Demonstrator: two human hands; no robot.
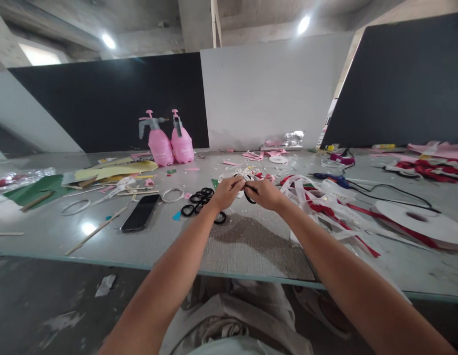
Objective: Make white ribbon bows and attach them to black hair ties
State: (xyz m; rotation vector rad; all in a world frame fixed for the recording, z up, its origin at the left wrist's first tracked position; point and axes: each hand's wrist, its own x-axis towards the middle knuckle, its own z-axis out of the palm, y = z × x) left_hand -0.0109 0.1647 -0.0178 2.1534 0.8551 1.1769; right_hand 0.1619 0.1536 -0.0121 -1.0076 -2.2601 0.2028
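Note:
Above the middle of the table, my left hand [228,191] and my right hand [265,193] meet with their fingertips pinched together. A black hair tie [249,198] shows between them, its loop hanging below my right fingers. Most of it is hidden by the fingers. More black hair ties [198,198] lie in a loose group left of my left hand, and a single one [220,218] rests just below that wrist. Behind the hands is a small heap of white strips [236,173].
Left are a phone [140,213], a white ring [172,195] and thin sticks [97,230]. Two pink spray bottles [182,145] stand behind. Right lie tangled red and white ribbons [325,207], a blue glue gun [330,178] with its cable and a ribbon spool [423,222].

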